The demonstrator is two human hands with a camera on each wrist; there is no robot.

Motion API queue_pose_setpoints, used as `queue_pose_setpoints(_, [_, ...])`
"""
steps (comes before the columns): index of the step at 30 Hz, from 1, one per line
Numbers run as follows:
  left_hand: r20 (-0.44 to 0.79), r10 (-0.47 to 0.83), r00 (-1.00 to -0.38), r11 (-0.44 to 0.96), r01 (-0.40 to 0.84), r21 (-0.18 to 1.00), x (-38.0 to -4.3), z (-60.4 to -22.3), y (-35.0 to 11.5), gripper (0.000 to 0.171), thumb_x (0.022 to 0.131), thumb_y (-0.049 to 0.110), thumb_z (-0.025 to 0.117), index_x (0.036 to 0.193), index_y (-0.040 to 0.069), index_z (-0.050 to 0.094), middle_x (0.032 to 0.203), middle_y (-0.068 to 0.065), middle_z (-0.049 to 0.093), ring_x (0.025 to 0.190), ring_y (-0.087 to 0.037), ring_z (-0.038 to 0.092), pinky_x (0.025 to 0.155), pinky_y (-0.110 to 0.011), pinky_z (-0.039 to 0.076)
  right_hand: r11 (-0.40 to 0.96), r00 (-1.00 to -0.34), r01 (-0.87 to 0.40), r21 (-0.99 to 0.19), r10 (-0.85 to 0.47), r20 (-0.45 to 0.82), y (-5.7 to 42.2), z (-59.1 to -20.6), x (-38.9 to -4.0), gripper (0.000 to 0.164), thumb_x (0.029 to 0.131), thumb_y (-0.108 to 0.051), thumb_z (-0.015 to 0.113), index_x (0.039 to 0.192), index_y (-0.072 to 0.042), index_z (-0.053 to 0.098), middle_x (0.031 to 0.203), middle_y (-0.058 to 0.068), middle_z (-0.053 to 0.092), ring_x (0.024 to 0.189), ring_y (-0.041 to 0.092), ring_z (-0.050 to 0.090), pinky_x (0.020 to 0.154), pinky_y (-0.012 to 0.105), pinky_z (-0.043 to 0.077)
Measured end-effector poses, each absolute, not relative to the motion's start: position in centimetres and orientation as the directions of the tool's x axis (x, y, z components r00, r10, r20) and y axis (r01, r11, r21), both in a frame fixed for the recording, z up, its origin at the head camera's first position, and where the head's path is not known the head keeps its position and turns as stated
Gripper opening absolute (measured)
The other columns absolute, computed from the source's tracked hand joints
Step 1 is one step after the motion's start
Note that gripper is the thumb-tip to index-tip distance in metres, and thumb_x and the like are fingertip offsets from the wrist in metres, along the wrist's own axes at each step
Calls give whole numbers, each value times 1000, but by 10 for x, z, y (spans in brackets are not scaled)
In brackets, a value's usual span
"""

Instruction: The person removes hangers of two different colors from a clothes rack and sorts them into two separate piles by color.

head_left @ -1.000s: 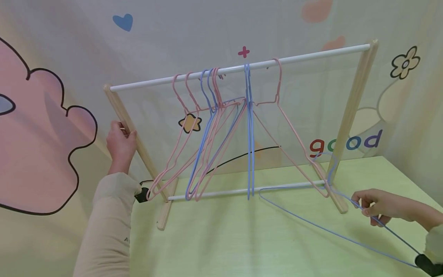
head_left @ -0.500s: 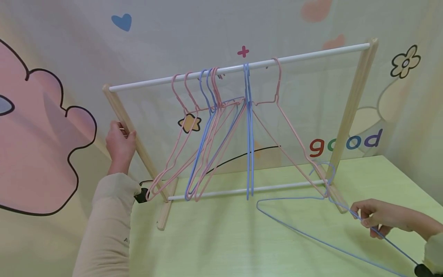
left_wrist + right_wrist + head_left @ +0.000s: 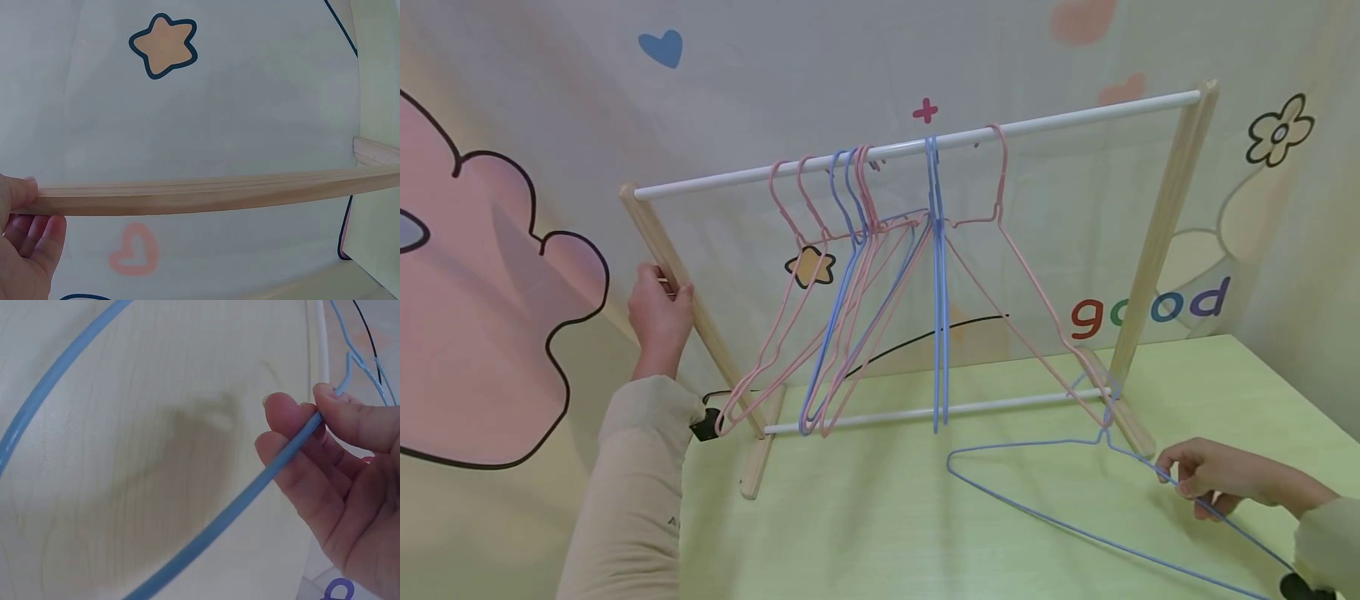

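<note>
A blue wire clothes hanger (image 3: 1030, 511) is tilted over the table's right side. My right hand (image 3: 1232, 477) pinches one of its sloping arms between thumb and fingers, and the right wrist view shows that blue wire (image 3: 231, 512) running past the fingertips. The hanger's hook is near the foot of the rack's right post, behind a pink hanger's corner. On the other side, my left hand (image 3: 660, 321) holds the left wooden post (image 3: 187, 197) of a clothes rack, thumb on one face and fingers on the other.
Several pink and blue hangers hang from the white top rail (image 3: 722, 179), bunched left of centre. One pink hanger (image 3: 1033, 279) hangs farther right. A lower white rail (image 3: 865, 417) joins the rack's feet on the green table (image 3: 865, 533). A printed curtain stands behind.
My right hand has moved slightly down and left with the blue hanger, whose hook has dropped from beside the right post towards its foot. The left hand has stayed on its post.
</note>
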State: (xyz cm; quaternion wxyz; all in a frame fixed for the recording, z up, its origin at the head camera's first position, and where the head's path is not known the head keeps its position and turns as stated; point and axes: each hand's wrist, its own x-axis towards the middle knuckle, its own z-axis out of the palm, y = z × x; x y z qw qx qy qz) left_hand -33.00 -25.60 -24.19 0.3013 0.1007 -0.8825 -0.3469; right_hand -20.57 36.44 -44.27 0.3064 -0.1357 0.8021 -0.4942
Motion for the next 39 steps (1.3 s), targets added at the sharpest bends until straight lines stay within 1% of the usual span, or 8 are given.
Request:
queue_pose_setpoints(6, [472,-387,-792,742,36,669,-330,-242,-256,31,87,16,51,111,1,40,107,-19,54,99,-31,53,86,-42,40,505,-813,135,-853,-436,-387,366,-456,-210,17,83,-1,45,98,6,50,69,3,49,53,13,53,46,23,44])
queue_pose_setpoints(13, [462,-390,-797,741,26,671,-330,-242,-256,31,87,16,51,111,1,40,108,-19,54,99,-31,53,86,-42,41,508,-809,169,-845,-418,-413,367,-467,-213,19,79,-1,46,96,4,54,60,0,53,50,10,51,44,20,41])
queue_pose_setpoints(16, [459,-389,-798,741,25,671,-329,-242,-256,31,87,16,51,112,1,40,108,-20,53,100,-31,53,87,-41,41,514,-808,190,-836,-402,-431,367,-469,-213,20,78,-1,46,95,3,55,59,0,53,50,10,51,44,20,41])
queue_pose_setpoints(20, [463,-387,-798,744,27,668,-329,-243,-256,31,87,17,51,111,1,39,108,-20,53,99,-31,52,87,-41,41,530,-811,167,-832,-406,-422,368,-472,-214,18,78,-1,48,94,3,57,58,0,52,48,8,47,42,18,37])
queue_pose_setpoints(26, [464,-384,-798,747,27,664,-331,-242,-256,31,88,17,51,112,1,40,108,-19,54,99,-31,53,85,-41,42,551,-817,123,-826,-415,-399,371,-476,-217,17,75,0,51,90,3,60,54,-5,46,42,3,36,39,15,29])
queue_pose_setpoints(32, [450,-382,-807,734,31,678,-330,-243,-255,32,88,15,50,114,0,38,108,-20,52,98,-31,51,81,-42,45,583,-828,114,-804,-392,-402,370,-480,-217,9,72,0,55,80,5,55,52,-6,41,42,3,34,39,15,28])
queue_pose_setpoints(36, [455,-379,-806,734,37,678,-329,-243,-254,31,88,15,50,113,0,38,108,-20,51,98,-31,51,80,-42,44,621,-840,105,-776,-362,-404,367,-481,-215,8,71,1,56,74,5,50,53,-5,40,44,5,35,40,16,28])
queue_pose_setpoints(39, [456,-379,-805,737,35,675,-329,-242,-255,32,88,15,50,114,0,38,108,-20,52,98,-31,51,81,-42,44,642,-848,101,-760,-344,-403,365,-481,-214,7,70,1,56,72,2,50,53,-4,40,44,5,35,40,16,28])
